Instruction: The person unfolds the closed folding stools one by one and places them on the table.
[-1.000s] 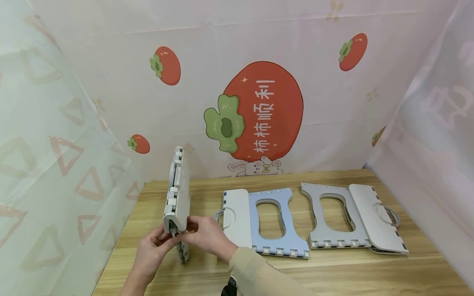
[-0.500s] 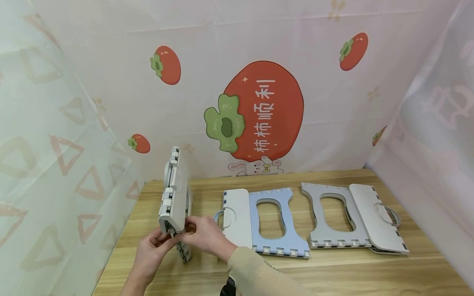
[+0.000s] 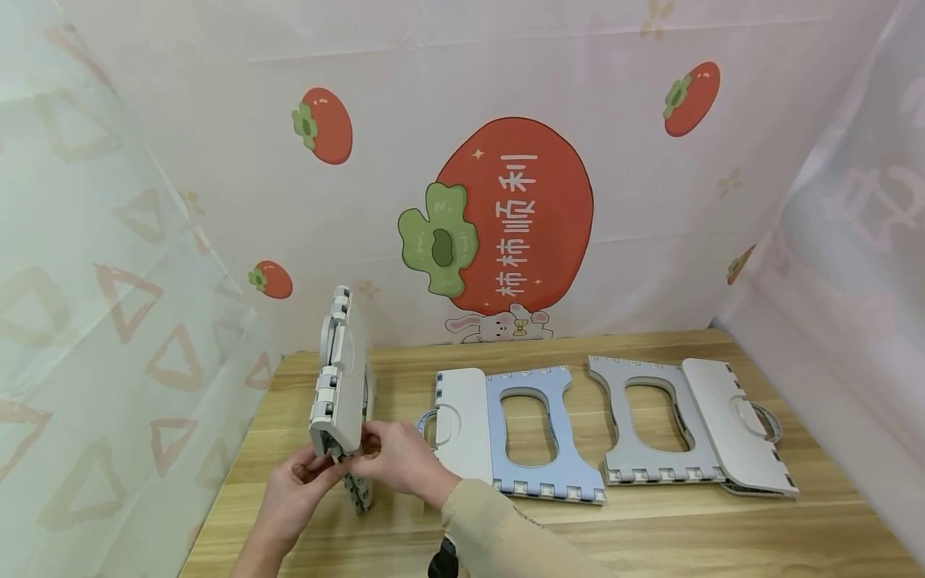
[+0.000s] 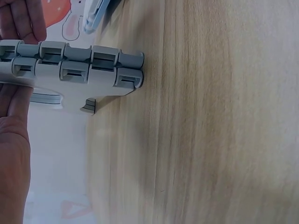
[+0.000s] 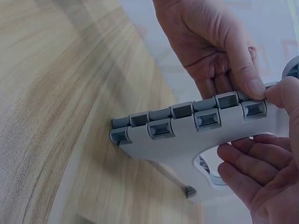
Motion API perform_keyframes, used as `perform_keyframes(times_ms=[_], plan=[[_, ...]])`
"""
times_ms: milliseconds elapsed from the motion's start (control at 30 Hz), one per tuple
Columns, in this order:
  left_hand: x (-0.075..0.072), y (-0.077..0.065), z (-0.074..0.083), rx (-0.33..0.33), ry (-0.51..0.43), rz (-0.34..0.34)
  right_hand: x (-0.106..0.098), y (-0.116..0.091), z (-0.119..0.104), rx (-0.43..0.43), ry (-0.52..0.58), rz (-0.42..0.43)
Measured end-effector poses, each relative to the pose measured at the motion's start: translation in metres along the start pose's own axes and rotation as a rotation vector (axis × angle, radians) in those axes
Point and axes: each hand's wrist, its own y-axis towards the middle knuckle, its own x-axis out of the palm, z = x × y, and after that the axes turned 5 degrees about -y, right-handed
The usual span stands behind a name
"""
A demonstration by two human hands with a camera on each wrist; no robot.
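A white-and-grey folding stool (image 3: 347, 373) stands on its edge at the left of the table in the head view, folded nearly flat. My left hand (image 3: 289, 498) grips its near hinged edge from the left, and my right hand (image 3: 408, 461) holds it from the right, the two thumbs close together. In the right wrist view the left thumb (image 5: 254, 86) presses on the hinge row (image 5: 182, 112), while fingers of the right hand (image 5: 261, 172) lie by the leg opening. The left wrist view shows the stool's lower end (image 4: 117, 70) at the wooden surface.
A blue-and-white folded stool (image 3: 462, 417) lies flat to the right of the hands. Beyond it lies a grey-and-white one (image 3: 737, 425) with a carry handle (image 3: 769, 424). Printed cloth walls (image 3: 405, 96) enclose the wooden table (image 3: 650, 530) at the back and sides.
The upper part of the upright stool has turned slightly to the left since one second ago, showing more of its right side. Both hands keep their hold; the lying stools have not moved.
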Motion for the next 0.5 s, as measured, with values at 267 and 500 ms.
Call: perform_keyframes(times_ms=[267, 500], plan=[[-0.0023, 0.0013, 0.0014, -0.05, 0.065, 0.023, -0.0007, -0.0001, 0.0006, -0.023, -0.054, 0.003], [-0.006, 0.0009, 0.001, -0.05, 0.088, 0.031, 0.0003, 0.0, -0.0001, -0.011, -0.102, -0.001]])
